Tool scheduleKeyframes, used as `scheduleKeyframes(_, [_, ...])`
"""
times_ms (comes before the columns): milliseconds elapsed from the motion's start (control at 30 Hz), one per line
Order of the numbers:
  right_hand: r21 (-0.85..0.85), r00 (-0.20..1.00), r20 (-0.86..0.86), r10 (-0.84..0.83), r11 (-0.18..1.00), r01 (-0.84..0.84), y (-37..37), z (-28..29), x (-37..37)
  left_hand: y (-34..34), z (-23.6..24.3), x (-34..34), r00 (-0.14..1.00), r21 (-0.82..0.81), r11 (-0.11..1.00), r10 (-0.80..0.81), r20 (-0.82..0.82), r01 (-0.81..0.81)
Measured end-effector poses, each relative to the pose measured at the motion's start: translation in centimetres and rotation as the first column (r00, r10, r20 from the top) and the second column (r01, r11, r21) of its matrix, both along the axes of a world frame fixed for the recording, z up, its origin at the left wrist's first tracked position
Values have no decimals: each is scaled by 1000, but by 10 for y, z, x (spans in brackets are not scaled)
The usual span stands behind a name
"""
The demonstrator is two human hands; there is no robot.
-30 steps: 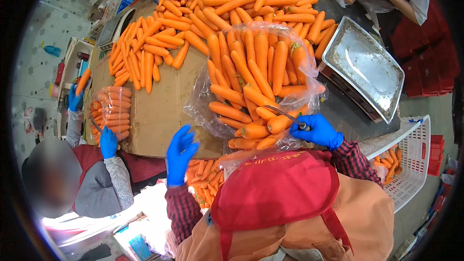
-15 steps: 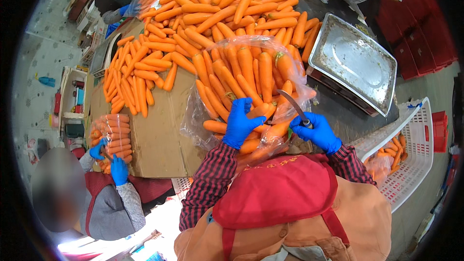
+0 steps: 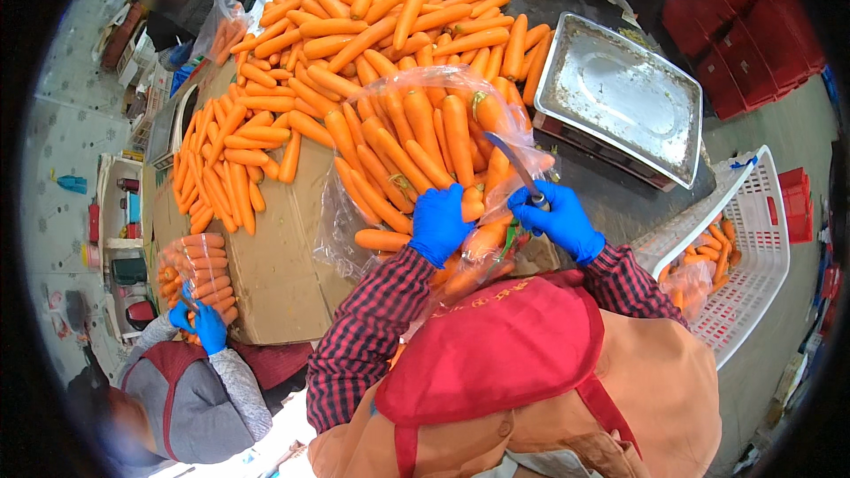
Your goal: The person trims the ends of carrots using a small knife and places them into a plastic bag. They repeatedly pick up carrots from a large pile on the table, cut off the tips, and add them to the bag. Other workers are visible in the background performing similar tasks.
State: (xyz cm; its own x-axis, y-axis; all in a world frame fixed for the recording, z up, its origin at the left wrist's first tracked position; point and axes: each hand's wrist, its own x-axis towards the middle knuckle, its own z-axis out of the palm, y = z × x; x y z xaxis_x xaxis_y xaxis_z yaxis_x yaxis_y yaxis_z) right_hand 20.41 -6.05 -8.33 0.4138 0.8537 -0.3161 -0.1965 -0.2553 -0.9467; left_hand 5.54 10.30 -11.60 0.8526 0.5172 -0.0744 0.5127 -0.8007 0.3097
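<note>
My left hand (image 3: 442,224), in a blue glove, is closed around a carrot (image 3: 474,204) whose blunt end shows beside the fingers. It rests inside the mouth of a clear plastic bag (image 3: 334,228). Packed side by side, the bag's carrots (image 3: 423,128) point away from me. My right hand (image 3: 560,221), also gloved in blue, grips a knife (image 3: 516,162) with a curved blade. The blade points up and left, over the bag's right side. Between and below my hands, more carrots (image 3: 478,252) lie under the plastic; part of them is hidden by my left hand.
A large carrot heap (image 3: 292,93) covers the far table, over cardboard (image 3: 279,252). At the right stand a metal tray (image 3: 620,93) and a white basket (image 3: 753,248) holding carrots. A co-worker's gloved hands (image 3: 202,323) work at a carrot bag on the left; other people are beyond.
My left hand has drawn its fingers in from a more spread pose over the carrots. The right hand still holds the knife in nearly the same pose. The whole view has shifted slightly.
</note>
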Motion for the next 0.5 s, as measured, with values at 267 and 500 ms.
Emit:
scheduleKeyframes(267, [107,965,250,-85,992,59,-7,10,2,22,23,-11,979,-415,908,138,151,-64])
scheduleKeyframes(500, [172,709,702,-71,982,-72,10,53,-8,-3,118,-21,761,-712,698,423,491,72])
